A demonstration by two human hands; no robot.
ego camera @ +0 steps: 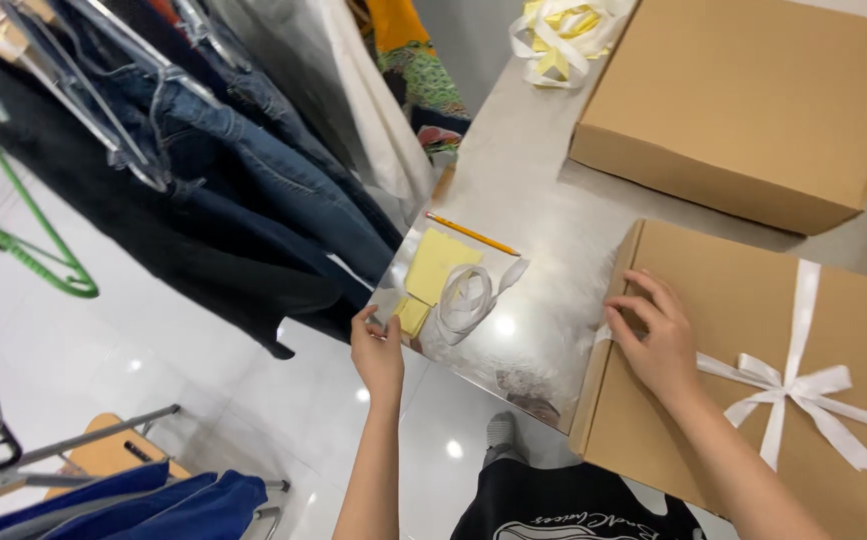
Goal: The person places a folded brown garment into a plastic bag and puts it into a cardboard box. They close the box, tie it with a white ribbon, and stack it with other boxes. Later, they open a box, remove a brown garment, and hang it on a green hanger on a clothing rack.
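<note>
My right hand (653,335) rests flat on the top left part of a brown cardboard box (713,400) tied with a white ribbon bow (788,385). Its fingers lie spread over the ribbon near the box's left edge. My left hand (377,350) is at the corner of the shiny grey table (523,190), its fingertips touching a small yellow paper pad (414,315). Beside that pad lie a larger yellow note pad (436,263), a roll of white ribbon (465,298) and a yellow pencil (473,234).
A second, plain cardboard box (743,100) stands at the back of the table, with a tangle of yellow and white ribbon (561,35) to its left. Jeans and dark clothes on hangers (223,180) hang left of the table. A green hanger (13,240) and a wooden stool (108,450) are at far left.
</note>
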